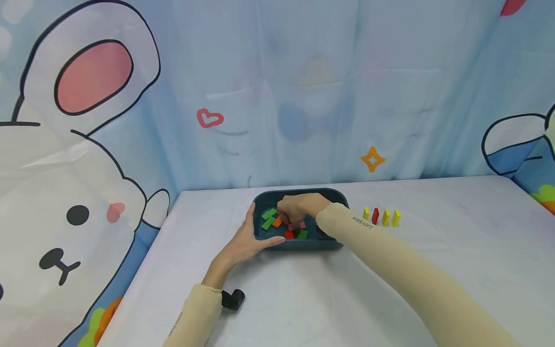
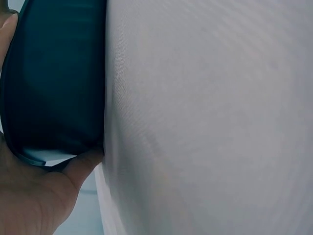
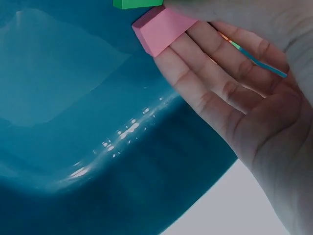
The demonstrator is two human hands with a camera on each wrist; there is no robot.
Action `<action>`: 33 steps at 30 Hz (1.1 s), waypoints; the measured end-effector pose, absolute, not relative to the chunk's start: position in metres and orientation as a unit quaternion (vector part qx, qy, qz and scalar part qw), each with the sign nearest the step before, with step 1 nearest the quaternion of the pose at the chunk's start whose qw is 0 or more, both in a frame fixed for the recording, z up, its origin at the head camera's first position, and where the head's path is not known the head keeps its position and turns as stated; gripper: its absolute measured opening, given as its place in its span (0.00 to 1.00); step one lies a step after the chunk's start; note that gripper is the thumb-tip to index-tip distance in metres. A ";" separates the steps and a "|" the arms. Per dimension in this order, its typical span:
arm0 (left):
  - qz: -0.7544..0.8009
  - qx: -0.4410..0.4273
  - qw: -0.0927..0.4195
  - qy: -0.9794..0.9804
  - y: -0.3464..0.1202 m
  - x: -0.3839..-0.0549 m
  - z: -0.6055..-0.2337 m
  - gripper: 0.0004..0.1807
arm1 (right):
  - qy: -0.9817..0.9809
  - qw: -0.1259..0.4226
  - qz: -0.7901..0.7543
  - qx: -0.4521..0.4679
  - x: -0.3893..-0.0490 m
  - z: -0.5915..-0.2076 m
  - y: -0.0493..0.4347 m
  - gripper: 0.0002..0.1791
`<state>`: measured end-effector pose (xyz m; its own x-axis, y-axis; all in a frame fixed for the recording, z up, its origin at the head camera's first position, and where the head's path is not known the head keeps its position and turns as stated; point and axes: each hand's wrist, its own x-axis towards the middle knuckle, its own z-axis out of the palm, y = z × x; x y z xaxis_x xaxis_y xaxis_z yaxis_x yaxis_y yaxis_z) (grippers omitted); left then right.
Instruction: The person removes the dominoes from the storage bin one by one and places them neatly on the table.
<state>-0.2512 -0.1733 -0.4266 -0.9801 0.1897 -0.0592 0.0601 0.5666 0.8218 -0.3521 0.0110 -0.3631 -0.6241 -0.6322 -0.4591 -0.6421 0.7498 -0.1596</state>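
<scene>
At twelve o'clock on the table (image 1: 277,299) sits the tray (image 1: 303,245), its long axis running nine to three. My left hand (image 1: 244,239) holds its eight o'clock corner, fingers along the left side, thumb along the near wall. My right hand (image 1: 299,207) reaches down inside and pinches the pink block (image 3: 159,32), thumb against fingers, though the thumb tip itself is out of sight. Seen from my right wrist, the block's end face looks to nine and its side runs toward three beneath my thumb; its full length I cannot tell. My right hand is also the nearer to the row (image 1: 386,218) at three o'clock outside the tray: four upright blocks, yellow, red, yellow, yellow, standing apart. Below my right knuckles, inside the tray, an orange block (image 1: 277,222) lies at eight, a red block (image 1: 289,234) at six.

Small dark lettering (image 1: 362,222) runs along my right sleeve (image 1: 386,253), too small to read surely; I see no label on the tray.
</scene>
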 end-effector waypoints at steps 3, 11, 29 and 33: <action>0.458 0.074 0.074 0.883 -0.170 -0.251 -0.428 0.71 | 0.899 0.251 0.000 -0.358 -0.352 -0.363 0.019 0.05; 0.459 0.078 0.078 0.881 -0.168 -0.254 -0.427 0.71 | 0.882 0.233 -0.076 -0.402 -0.354 -0.348 0.043 0.05; 0.438 0.066 0.064 0.894 -0.193 -0.260 -0.428 0.74 | 0.858 0.129 -0.270 -0.417 -0.337 -0.301 0.122 0.08; 0.434 0.066 0.064 0.896 -0.197 -0.261 -0.428 0.74 | 0.852 0.099 -0.329 -0.395 -0.331 -0.306 0.149 0.10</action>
<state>-0.2608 -0.1969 -0.4281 -0.9831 0.1741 -0.0565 0.0635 0.6138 0.7869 -0.3313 0.1490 -0.3064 -0.6684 -0.7381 0.0919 -0.6078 0.4709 -0.6394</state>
